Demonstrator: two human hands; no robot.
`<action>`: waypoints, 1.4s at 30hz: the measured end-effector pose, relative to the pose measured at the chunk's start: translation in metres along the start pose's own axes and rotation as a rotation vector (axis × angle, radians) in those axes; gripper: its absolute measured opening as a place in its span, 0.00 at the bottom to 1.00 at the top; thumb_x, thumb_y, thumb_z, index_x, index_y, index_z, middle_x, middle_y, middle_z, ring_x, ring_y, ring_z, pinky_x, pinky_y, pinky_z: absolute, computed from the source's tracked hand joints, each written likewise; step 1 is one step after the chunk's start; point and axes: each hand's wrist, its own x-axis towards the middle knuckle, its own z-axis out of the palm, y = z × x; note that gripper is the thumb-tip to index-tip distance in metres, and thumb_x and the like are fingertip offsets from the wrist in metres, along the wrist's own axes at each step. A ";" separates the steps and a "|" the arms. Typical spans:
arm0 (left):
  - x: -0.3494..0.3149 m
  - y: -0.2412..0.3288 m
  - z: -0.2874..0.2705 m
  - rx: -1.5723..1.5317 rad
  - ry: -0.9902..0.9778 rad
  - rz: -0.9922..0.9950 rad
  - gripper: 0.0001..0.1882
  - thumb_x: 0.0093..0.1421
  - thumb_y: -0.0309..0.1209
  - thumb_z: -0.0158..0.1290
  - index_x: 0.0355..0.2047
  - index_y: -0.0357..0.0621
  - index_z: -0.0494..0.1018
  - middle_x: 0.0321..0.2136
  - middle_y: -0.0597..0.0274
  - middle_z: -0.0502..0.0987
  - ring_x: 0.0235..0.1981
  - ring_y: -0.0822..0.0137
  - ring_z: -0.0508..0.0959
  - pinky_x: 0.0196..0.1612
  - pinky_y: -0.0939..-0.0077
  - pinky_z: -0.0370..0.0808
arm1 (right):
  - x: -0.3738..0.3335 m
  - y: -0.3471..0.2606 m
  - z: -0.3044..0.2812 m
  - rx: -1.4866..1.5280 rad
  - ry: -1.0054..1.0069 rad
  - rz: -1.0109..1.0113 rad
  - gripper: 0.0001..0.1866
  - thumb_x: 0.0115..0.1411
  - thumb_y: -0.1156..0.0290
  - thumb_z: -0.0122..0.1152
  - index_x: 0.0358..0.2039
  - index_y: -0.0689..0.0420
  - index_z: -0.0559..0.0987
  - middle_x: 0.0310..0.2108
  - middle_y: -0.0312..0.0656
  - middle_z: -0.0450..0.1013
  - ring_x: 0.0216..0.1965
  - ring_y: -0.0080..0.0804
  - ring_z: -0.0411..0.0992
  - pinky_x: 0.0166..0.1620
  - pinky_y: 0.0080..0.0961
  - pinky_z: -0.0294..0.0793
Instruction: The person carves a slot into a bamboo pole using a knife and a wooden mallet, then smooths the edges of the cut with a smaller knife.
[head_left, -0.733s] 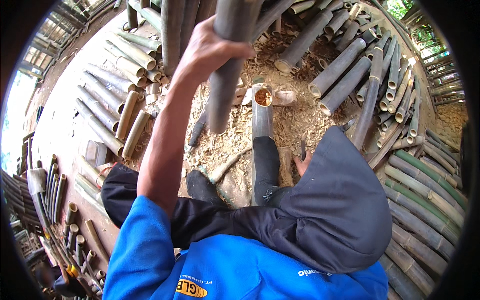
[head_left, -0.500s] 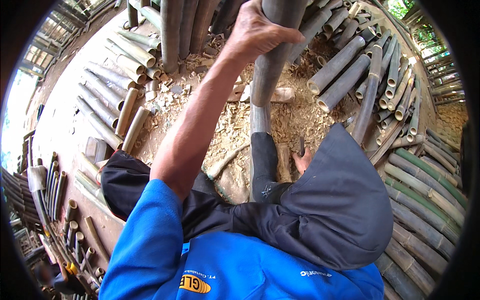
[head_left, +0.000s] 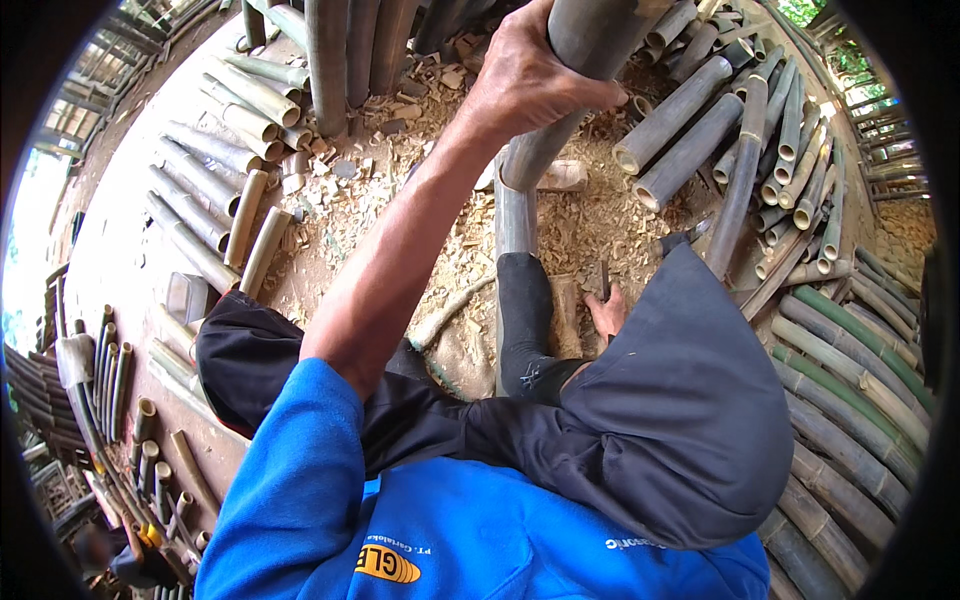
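My left hand [head_left: 545, 80] is wrapped round a thick dark bamboo pole [head_left: 604, 36], which leans with its upper part to the right. The pole's lower end meets a paler grey bamboo length [head_left: 516, 222], which runs down beside my dark-covered lower leg [head_left: 526, 315]. Low between my knees, my right hand [head_left: 607, 314] is closed on a narrow dark tool [head_left: 604, 280] pointing up. Its kind is unclear, and my right forearm is hidden behind my raised knee [head_left: 690, 400]. A small wooden block [head_left: 566, 315] lies beside that hand.
Wood chips [head_left: 450, 225] cover the ground ahead. Cut bamboo tubes [head_left: 690, 155] are piled at the right, with long poles [head_left: 850, 400] nearer me. More tubes [head_left: 200, 200] lie at the left. Upright bamboo poles [head_left: 327, 70] stand at the back. A clear plastic container [head_left: 186, 297] sits by my left knee.
My left hand has shifted slightly right and down, and the bamboo pole's upper part leans further right. My right hand stays in nearly the same place with the dark tool.
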 end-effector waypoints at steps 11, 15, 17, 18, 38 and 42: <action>-0.018 0.005 0.015 0.203 0.003 0.008 0.37 0.42 0.33 0.67 0.54 0.38 0.67 0.44 0.49 0.79 0.46 0.60 0.80 0.50 0.63 0.76 | -0.010 -0.003 0.001 -0.026 0.122 -0.051 0.27 0.52 0.53 0.66 0.43 0.61 0.74 0.36 0.56 0.76 0.41 0.57 0.75 0.45 0.47 0.71; -0.024 0.006 -0.001 0.220 0.012 0.061 0.37 0.41 0.33 0.69 0.52 0.38 0.68 0.43 0.48 0.79 0.44 0.58 0.81 0.50 0.62 0.77 | -0.013 -0.023 0.005 0.059 0.009 -0.029 0.25 0.52 0.54 0.66 0.42 0.61 0.73 0.34 0.54 0.76 0.39 0.56 0.75 0.44 0.47 0.71; -0.022 0.005 0.004 0.219 0.024 0.074 0.36 0.40 0.32 0.69 0.51 0.37 0.69 0.42 0.48 0.79 0.43 0.57 0.81 0.48 0.61 0.79 | -0.003 0.000 0.007 0.088 0.019 -0.040 0.25 0.52 0.53 0.66 0.41 0.60 0.73 0.34 0.54 0.75 0.38 0.57 0.74 0.44 0.47 0.71; -0.022 0.004 0.003 0.240 0.032 0.076 0.36 0.40 0.32 0.70 0.50 0.37 0.69 0.41 0.48 0.79 0.42 0.57 0.82 0.48 0.61 0.79 | 0.000 -0.001 0.010 0.092 0.023 -0.016 0.26 0.53 0.52 0.66 0.41 0.61 0.73 0.33 0.54 0.75 0.38 0.57 0.74 0.44 0.47 0.70; -0.208 -0.151 -0.173 1.305 0.172 -0.796 0.38 0.46 0.31 0.69 0.57 0.42 0.67 0.54 0.44 0.68 0.54 0.43 0.71 0.60 0.44 0.66 | 0.031 -0.104 -0.104 0.477 -0.082 -0.103 0.25 0.66 0.51 0.48 0.21 0.57 0.76 0.21 0.36 0.71 0.24 0.29 0.69 0.34 0.29 0.66; -0.172 -0.133 -0.086 0.751 -0.179 -0.732 0.44 0.49 0.38 0.70 0.62 0.35 0.62 0.50 0.42 0.73 0.53 0.50 0.74 0.58 0.54 0.72 | 0.006 -0.180 -0.112 0.820 -0.336 0.066 0.11 0.65 0.62 0.53 0.36 0.57 0.76 0.25 0.38 0.75 0.27 0.26 0.73 0.33 0.24 0.71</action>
